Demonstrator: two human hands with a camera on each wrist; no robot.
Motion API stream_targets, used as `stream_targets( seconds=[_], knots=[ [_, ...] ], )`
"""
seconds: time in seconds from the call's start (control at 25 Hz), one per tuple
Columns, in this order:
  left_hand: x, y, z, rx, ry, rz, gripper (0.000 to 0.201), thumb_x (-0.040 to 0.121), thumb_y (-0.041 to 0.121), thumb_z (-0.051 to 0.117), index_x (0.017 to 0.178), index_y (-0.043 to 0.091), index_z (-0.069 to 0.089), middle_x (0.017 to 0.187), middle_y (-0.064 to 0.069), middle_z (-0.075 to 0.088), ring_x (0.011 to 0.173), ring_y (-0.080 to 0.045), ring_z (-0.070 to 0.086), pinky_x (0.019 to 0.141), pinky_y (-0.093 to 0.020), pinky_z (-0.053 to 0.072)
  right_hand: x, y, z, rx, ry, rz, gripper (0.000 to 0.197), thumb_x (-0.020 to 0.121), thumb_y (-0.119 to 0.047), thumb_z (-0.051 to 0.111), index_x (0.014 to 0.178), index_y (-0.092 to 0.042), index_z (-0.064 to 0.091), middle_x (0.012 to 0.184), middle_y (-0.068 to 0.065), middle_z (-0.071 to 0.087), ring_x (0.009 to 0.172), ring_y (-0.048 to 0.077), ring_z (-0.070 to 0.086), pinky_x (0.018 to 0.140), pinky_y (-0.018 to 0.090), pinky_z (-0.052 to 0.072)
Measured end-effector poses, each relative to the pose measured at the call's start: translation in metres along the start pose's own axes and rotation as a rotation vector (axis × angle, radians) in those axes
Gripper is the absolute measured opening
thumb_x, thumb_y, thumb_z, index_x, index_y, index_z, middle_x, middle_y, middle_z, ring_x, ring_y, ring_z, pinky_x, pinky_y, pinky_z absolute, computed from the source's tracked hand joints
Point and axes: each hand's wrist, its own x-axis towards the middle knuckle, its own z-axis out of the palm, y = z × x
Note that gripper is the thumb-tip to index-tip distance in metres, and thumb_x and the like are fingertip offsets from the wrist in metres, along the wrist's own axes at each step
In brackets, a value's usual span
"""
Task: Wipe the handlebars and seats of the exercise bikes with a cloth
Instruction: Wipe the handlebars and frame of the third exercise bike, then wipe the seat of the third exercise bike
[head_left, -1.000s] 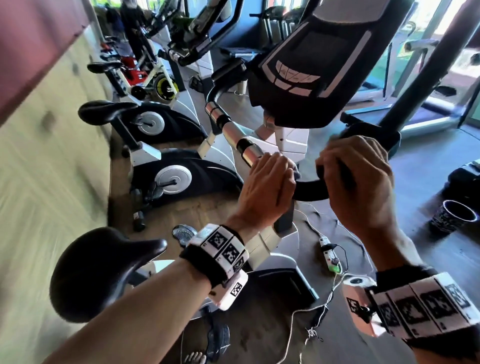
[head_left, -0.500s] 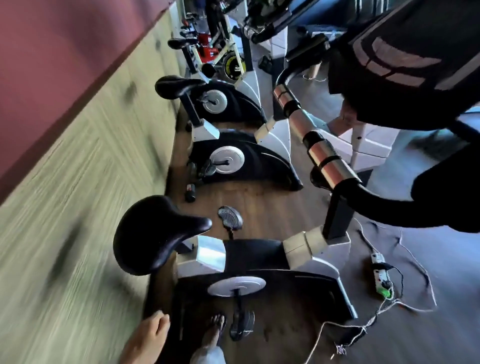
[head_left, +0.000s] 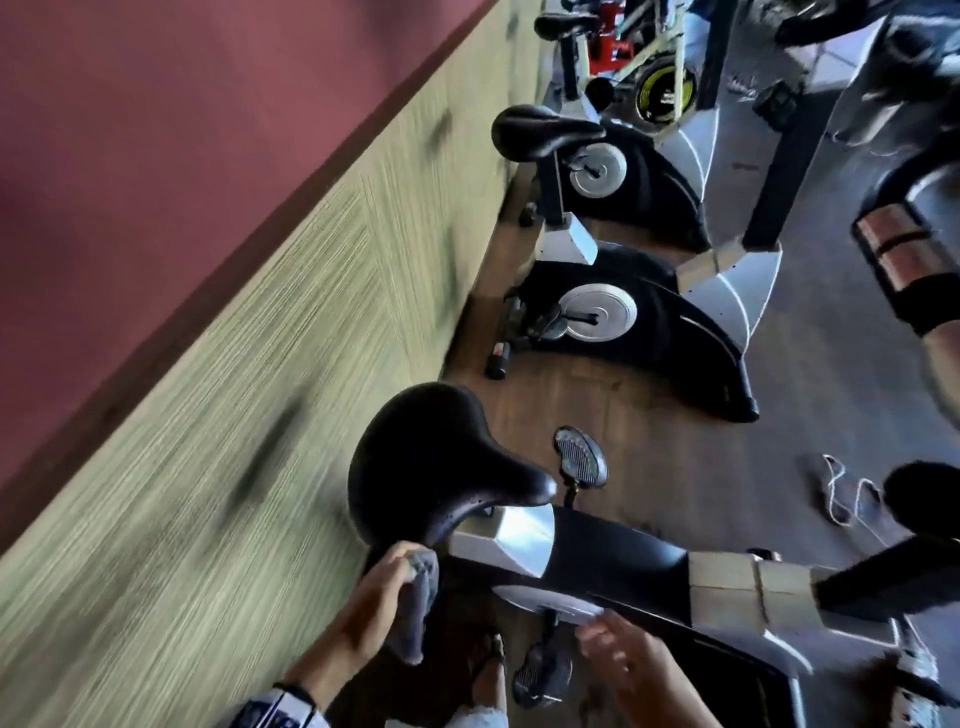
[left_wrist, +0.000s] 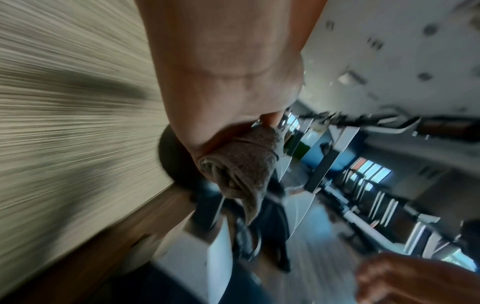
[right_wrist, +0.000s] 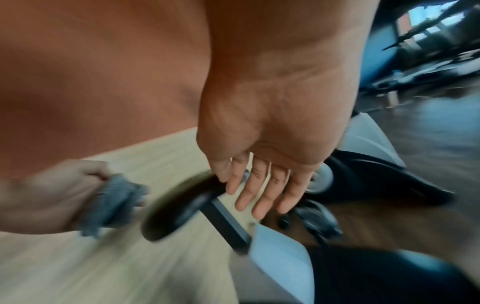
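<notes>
The nearest bike's black seat (head_left: 436, 462) sits in the lower middle of the head view. Just below its rear edge my left hand (head_left: 384, 603) grips a grey cloth (head_left: 421, 608), whose loose end hangs down. The left wrist view shows the bunched cloth (left_wrist: 241, 164) in my fist with the seat (left_wrist: 171, 164) behind it. My right hand (head_left: 623, 649) hovers lower right over the bike's body, fingers straight and holding nothing. In the right wrist view those fingers (right_wrist: 262, 193) spread above the seat (right_wrist: 179, 209), the cloth (right_wrist: 114, 203) at left. A silver and black handlebar (head_left: 904, 260) shows at right.
A tan and maroon wall (head_left: 208, 364) runs close along the left. Two more exercise bikes (head_left: 597, 312) stand further down the row, with another seat (head_left: 540, 130). A white cable (head_left: 841, 493) lies on the floor at right. My sandalled foot (head_left: 488, 670) is beside the pedal (head_left: 540, 675).
Both hands have left the handlebar. My view swung down and left to the seat. The left hand rose towards the seat's rear, the cloth now visible in it, and the right hand came back into view.
</notes>
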Motion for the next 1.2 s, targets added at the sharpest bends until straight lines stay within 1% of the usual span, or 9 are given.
stream_targets(
  seconds=[0.08, 0.24, 0.4, 0.48, 0.6, 0.8, 0.96, 1.12, 1.2],
  knots=[
    [0.034, 0.065, 0.033, 0.098, 0.030, 0.078, 0.037, 0.075, 0.028, 0.045, 0.097, 0.007, 0.067, 0.080, 0.001, 0.070, 0.082, -0.015, 0.064, 0.072, -0.017, 0.049, 0.046, -0.066, 0.021, -0.137, 0.135, -0.176, 0.017, 0.089, -0.027, 0.077, 0.103, -0.034, 0.069, 0.086, -0.014, 0.070, 0.076, 0.001, 0.069, 0.070, 0.012, 0.048],
    [0.074, 0.114, 0.039, 0.090, -0.087, 0.161, 0.024, 0.107, 0.025, 0.049, 0.123, 0.019, 0.066, 0.113, -0.003, 0.074, 0.108, -0.012, 0.068, 0.093, -0.023, 0.050, 0.106, -0.149, 0.038, -0.270, 0.092, -0.508, 0.044, 0.091, -0.033, 0.071, 0.134, -0.035, 0.061, 0.112, -0.019, 0.060, 0.104, 0.007, 0.062, 0.088, 0.016, 0.049],
    [0.086, 0.142, 0.039, 0.084, -0.121, 0.212, 0.028, 0.109, 0.021, 0.043, 0.127, 0.018, 0.065, 0.119, -0.009, 0.071, 0.110, -0.014, 0.067, 0.092, -0.025, 0.052, 0.138, -0.165, 0.033, -0.125, 0.152, -0.478, 0.035, 0.084, -0.032, 0.074, 0.118, -0.036, 0.067, 0.103, -0.014, 0.067, 0.097, 0.011, 0.067, 0.086, 0.028, 0.055],
    [0.095, 0.144, 0.031, 0.109, -0.150, 0.215, 0.033, 0.098, 0.019, 0.047, 0.124, 0.022, 0.067, 0.118, -0.009, 0.071, 0.112, -0.019, 0.066, 0.094, -0.030, 0.052, 0.150, -0.168, 0.026, -0.042, 0.129, -0.434, 0.030, 0.084, -0.018, 0.080, 0.109, -0.030, 0.069, 0.095, -0.010, 0.074, 0.088, 0.010, 0.071, 0.082, 0.025, 0.056],
    [0.105, 0.150, 0.014, 0.404, -0.120, 0.308, 0.035, 0.090, 0.018, 0.057, 0.120, 0.034, 0.067, 0.114, 0.003, 0.068, 0.109, -0.010, 0.064, 0.098, -0.027, 0.052, 0.163, -0.174, 0.016, -0.018, 0.121, -0.384, 0.026, 0.081, -0.008, 0.084, 0.097, -0.024, 0.070, 0.083, -0.015, 0.074, 0.072, 0.000, 0.068, 0.072, 0.017, 0.051],
    [0.111, 0.154, 0.002, 0.768, 0.051, 0.443, 0.031, 0.084, 0.054, 0.069, 0.102, 0.028, 0.066, 0.110, 0.013, 0.057, 0.102, -0.001, 0.056, 0.091, -0.021, 0.047, 0.178, -0.183, 0.009, -0.087, 0.130, -0.385, 0.022, 0.078, -0.013, 0.087, 0.089, -0.023, 0.072, 0.079, -0.014, 0.075, 0.070, -0.002, 0.067, 0.068, 0.011, 0.048],
    [0.113, 0.171, -0.003, 0.714, 0.087, 0.451, 0.019, 0.085, 0.031, 0.079, 0.097, 0.024, 0.066, 0.097, 0.011, 0.068, 0.092, -0.004, 0.063, 0.085, -0.027, 0.052, 0.186, -0.189, 0.008, -0.168, 0.134, -0.455, 0.025, 0.074, -0.014, 0.090, 0.085, -0.022, 0.069, 0.084, -0.009, 0.071, 0.079, 0.002, 0.067, 0.071, 0.009, 0.047],
    [0.110, 0.192, -0.009, 0.605, 0.021, 0.379, 0.017, 0.086, 0.021, 0.082, 0.095, 0.021, 0.067, 0.088, 0.006, 0.069, 0.081, 0.000, 0.064, 0.077, -0.016, 0.050, 0.188, -0.187, 0.011, -0.227, 0.046, -0.568, 0.042, 0.070, -0.036, 0.084, 0.106, -0.033, 0.064, 0.119, -0.015, 0.065, 0.112, 0.009, 0.063, 0.096, 0.023, 0.049],
    [0.110, 0.202, -0.017, 0.620, -0.024, 0.366, 0.020, 0.086, 0.018, 0.081, 0.098, 0.023, 0.066, 0.093, 0.004, 0.070, 0.086, -0.005, 0.066, 0.083, -0.020, 0.053, 0.187, -0.188, 0.010, -0.293, -0.008, -0.516, 0.057, 0.072, -0.037, 0.085, 0.120, -0.045, 0.056, 0.114, -0.014, 0.066, 0.108, 0.003, 0.062, 0.092, 0.017, 0.047]
  ],
)
